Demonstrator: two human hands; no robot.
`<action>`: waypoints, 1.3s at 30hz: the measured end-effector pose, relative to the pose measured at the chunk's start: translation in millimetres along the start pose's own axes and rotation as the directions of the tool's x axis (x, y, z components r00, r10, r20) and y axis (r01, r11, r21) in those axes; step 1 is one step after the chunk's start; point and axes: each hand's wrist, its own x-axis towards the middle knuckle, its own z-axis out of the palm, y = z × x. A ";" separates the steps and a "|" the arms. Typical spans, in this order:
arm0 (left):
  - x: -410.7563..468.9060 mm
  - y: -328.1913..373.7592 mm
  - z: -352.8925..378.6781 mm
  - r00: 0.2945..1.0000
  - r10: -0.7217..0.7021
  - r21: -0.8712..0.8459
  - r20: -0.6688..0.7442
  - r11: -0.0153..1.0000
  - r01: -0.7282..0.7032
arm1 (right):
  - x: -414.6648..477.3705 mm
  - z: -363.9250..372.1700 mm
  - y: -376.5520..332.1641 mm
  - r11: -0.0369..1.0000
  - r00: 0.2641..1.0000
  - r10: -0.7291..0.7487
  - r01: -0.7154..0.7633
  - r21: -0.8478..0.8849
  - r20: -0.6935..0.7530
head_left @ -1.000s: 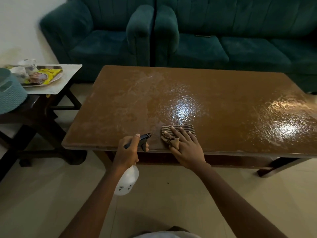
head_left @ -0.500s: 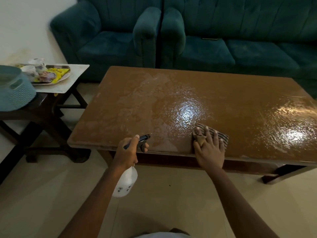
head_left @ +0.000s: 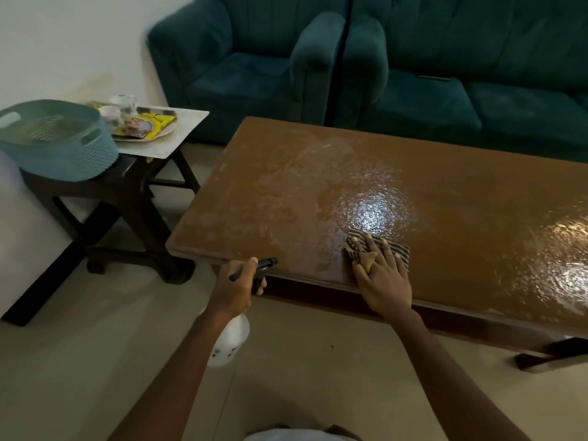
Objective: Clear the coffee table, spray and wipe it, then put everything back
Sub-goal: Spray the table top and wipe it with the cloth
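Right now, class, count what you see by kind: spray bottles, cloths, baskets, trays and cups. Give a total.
Spray bottle: 1
Striped cloth: 1
Basket: 1
Tray: 1
Cups: 2
Total: 6

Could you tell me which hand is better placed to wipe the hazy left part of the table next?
The right hand: it lies flat on the striped cloth, on the coffee table beside the haze. The left hand grips the spray bottle at the near edge.
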 end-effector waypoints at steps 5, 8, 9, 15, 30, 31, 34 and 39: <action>1.9 -4.6 -16.8 0.999 -0.031 -0.005 -0.014 1.000 0.031 | 9.9 -1.9 -0.9 1.000 1.000 0.020 -0.020 0.000 0.004; 0.1 -3.0 -23.9 0.998 -0.033 -0.008 -0.061 0.999 0.033 | 30.6 -2.4 -10.5 0.998 0.998 0.062 -0.062 -0.010 0.021; 0.7 -2.9 -26.8 0.997 -0.033 -0.012 -0.069 0.999 0.032 | 38.5 -1.8 -16.1 0.997 0.997 0.075 -0.074 -0.014 0.030; 6.9 2.8 -48.8 0.998 0.002 -0.020 -0.056 1.000 -0.003 | 73.5 6.6 -77.0 0.998 0.998 0.013 -0.009 -0.061 0.064; 37.0 26.1 -64.2 0.997 -0.044 -0.062 -0.070 0.997 0.039 | 42.7 5.1 -36.9 0.975 0.984 -0.173 0.178 -0.131 0.049; 38.0 28.8 -65.4 0.996 -0.053 -0.061 -0.067 0.997 0.049 | 54.1 4.1 -39.0 0.986 0.994 -0.099 0.104 -0.131 0.048; 43.8 38.8 -70.1 0.996 -0.070 -0.015 -0.057 0.998 0.069 | 84.3 10.2 -71.5 0.992 0.999 0.033 -0.028 -0.122 0.038; 59.1 61.1 -74.0 0.996 -0.083 0.064 -0.033 0.994 0.085 | 94.5 19.7 -114.6 0.969 0.973 -0.206 0.217 -0.115 0.102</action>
